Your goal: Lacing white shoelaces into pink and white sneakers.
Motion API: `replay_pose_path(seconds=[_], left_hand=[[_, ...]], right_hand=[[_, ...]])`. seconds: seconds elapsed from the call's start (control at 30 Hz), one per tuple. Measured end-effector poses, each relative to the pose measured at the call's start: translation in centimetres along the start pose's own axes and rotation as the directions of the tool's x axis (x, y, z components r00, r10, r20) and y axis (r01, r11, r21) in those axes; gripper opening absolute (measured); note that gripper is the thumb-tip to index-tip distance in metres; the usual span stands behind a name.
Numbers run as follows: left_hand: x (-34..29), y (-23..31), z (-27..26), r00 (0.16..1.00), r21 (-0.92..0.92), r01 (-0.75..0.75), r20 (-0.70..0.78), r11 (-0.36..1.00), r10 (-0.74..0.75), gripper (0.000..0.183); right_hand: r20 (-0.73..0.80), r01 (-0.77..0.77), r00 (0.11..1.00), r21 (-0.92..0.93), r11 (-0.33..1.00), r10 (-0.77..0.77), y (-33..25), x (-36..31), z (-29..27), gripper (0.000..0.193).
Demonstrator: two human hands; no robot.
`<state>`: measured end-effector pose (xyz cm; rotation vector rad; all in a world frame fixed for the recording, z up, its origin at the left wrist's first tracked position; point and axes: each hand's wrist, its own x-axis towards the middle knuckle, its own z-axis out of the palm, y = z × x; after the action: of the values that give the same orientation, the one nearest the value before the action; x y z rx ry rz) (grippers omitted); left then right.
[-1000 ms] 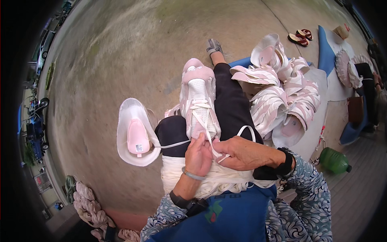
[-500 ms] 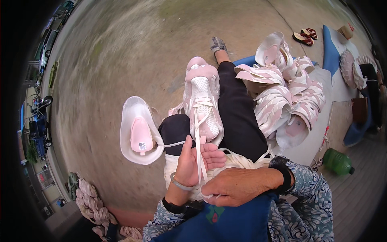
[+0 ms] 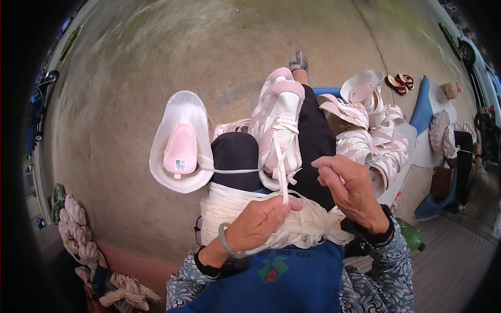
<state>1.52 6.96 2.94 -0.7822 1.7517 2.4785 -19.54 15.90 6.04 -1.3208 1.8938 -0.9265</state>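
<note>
A pink and white mesh shoe upper (image 3: pixel 286 107) lies over my thigh, with white lace threaded across its tongue. The thumb and fingers of my left hand (image 3: pixel 257 224) pinch the loose lace (image 3: pixel 282 169), which runs taut from the upper down toward me. To the right of the lace, my right hand (image 3: pixel 355 190) is raised with its fingers curled and nothing visible in them. A thick bundle of off-white laces (image 3: pixel 224 206) lies across my lap, under my left hand. Left of my knee is another white upper (image 3: pixel 162 112) with a pink insole, joined to a strap (image 3: pixel 235 171) over the knee.
Pink and white uppers (image 3: pixel 360 146) are piled at my right. Beyond them are sandals (image 3: pixel 399 83) and another person's dark-clothed leg (image 3: pixel 462 167). A green bottle (image 3: pixel 411 236) lies near my right elbow. Bundled pink pieces (image 3: pixel 73 224) sit at the lower left.
My left hand has gone from spread fingers to pinching the lace. My right hand has let go of the lace and moved up and to the right. The view has shifted.
</note>
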Motion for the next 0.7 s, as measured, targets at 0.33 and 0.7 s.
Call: replay_pose_path(seconds=[0.33,0.7], left_hand=[[0.7,-1.2,-0.2,0.977,0.16,-0.069,0.212,0.985,0.034,0.034],[5.5,-3.4,-2.5,0.998,-0.846,0.066,0.051,0.529,-0.044,0.032]], right_hand=[[0.528,-0.589,0.804,0.648,0.482,0.273,2.7,4.0,4.8,0.025],[0.471,-0.152,0.88,0.397,0.905,-0.058,-2.5,1.1,4.9,0.02]])
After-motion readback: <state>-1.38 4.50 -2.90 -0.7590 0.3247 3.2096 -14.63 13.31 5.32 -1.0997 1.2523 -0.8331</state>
